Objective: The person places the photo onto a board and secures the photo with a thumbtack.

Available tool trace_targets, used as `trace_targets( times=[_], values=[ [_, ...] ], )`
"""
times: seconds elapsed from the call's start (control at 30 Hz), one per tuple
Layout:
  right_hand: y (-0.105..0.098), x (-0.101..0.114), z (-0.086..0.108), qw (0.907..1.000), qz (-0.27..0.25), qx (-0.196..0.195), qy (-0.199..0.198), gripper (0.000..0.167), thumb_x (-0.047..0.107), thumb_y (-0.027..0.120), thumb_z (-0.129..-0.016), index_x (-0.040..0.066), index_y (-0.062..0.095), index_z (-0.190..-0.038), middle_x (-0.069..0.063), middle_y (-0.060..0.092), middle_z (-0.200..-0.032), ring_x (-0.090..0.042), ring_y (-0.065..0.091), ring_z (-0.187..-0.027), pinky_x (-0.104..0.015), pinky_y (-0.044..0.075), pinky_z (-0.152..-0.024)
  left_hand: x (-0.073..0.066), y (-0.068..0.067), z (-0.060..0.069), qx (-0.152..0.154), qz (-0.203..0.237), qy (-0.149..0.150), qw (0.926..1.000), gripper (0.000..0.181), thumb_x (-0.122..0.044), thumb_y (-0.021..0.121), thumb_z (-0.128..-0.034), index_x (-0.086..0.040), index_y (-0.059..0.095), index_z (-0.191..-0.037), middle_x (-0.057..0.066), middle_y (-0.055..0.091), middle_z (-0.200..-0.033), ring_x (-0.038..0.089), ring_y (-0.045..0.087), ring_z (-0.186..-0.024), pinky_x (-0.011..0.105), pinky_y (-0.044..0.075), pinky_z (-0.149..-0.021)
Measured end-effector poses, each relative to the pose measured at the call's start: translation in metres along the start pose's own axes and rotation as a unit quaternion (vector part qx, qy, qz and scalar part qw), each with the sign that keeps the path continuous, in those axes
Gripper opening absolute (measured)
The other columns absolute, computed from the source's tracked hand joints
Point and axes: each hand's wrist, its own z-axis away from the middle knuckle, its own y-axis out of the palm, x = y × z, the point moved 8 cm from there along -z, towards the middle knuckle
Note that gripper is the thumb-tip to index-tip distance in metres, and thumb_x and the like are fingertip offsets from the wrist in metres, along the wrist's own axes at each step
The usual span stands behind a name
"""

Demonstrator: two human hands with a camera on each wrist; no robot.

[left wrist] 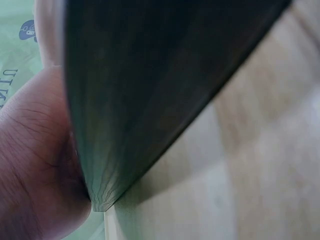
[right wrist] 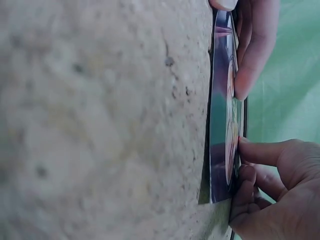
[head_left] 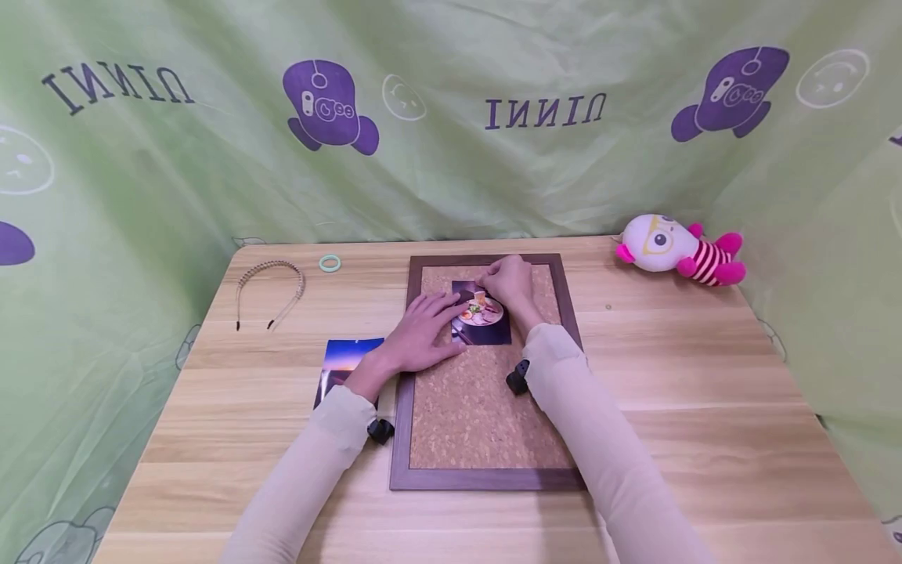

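Note:
The food photo (head_left: 483, 317) (right wrist: 220, 120) lies on the upper part of a cork board (head_left: 486, 415) (right wrist: 110, 120). My left hand (head_left: 419, 333) (left wrist: 37, 165) (right wrist: 257, 42) is spread across the board's left side, its fingertips on the photo's left part and its thumb near the lower edge. At the photo's top, my right hand (head_left: 510, 286) (right wrist: 285, 195) has curled fingers pinched together. A tiny red spot shows at a fingertip against the photo in the right wrist view; what the fingers pinch is mostly hidden.
A second photo (head_left: 343, 356) lies left of the board, partly under my left forearm. Farther left are a headband (head_left: 271, 265) and a mint-green ring (head_left: 330, 263). A plush toy (head_left: 680, 249) lies at the back right, with a tiny round item (head_left: 608, 307) nearer the board.

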Motion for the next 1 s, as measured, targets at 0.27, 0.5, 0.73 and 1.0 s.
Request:
trace_targets(
  times=[0.27,0.5,0.73,1.0],
  values=[
    [-0.001,0.001,-0.001,0.9999,-0.001,0.017,0.003,0.014,0.015,0.087,-0.091,0.002,0.087,-0.095,-0.014,0.083,-0.098,-0.033,0.071,-0.1,-0.044,0.056,-0.093,0.0,-0.004,0.001,-0.003,0.008,-0.001,1.0,0.076,-0.043,0.074,-0.1022,-0.006,0.052,-0.165,0.02,0.042,-0.174,0.045,0.028,-0.166,0.062,0.012,-0.137],
    [0.012,-0.018,-0.023,0.9993,0.007,0.02,-0.029,0.009,0.018,0.088,-0.089,0.01,0.085,-0.085,-0.003,0.08,-0.082,-0.026,0.071,-0.089,-0.039,0.056,-0.085,0.002,-0.004,0.0,0.006,0.018,-0.01,0.9998,0.077,-0.044,0.075,-0.1015,-0.006,0.052,-0.164,0.019,0.04,-0.176,0.044,0.026,-0.167,0.061,0.011,-0.138],
    [-0.004,0.0,-0.003,0.9965,-0.009,0.051,-0.066,0.012,0.013,0.084,-0.096,0.001,0.085,-0.096,-0.01,0.08,-0.085,-0.018,0.065,-0.076,-0.031,0.048,-0.076,0.002,-0.003,0.0,0.019,0.03,-0.014,0.9993,0.08,-0.044,0.077,-0.1007,-0.006,0.051,-0.166,0.018,0.034,-0.179,0.041,0.023,-0.168,0.059,0.009,-0.138],
    [-0.016,0.001,0.0,0.9957,-0.011,0.052,-0.077,0.012,0.012,0.084,-0.097,0.001,0.086,-0.102,-0.014,0.083,-0.095,-0.013,0.066,-0.077,-0.025,0.048,-0.076,0.0,-0.006,0.002,0.025,0.059,-0.014,0.9978,0.083,-0.044,0.08,-0.0992,-0.004,0.049,-0.166,0.021,0.032,-0.179,0.043,0.022,-0.168,0.058,0.007,-0.139]
  ],
)
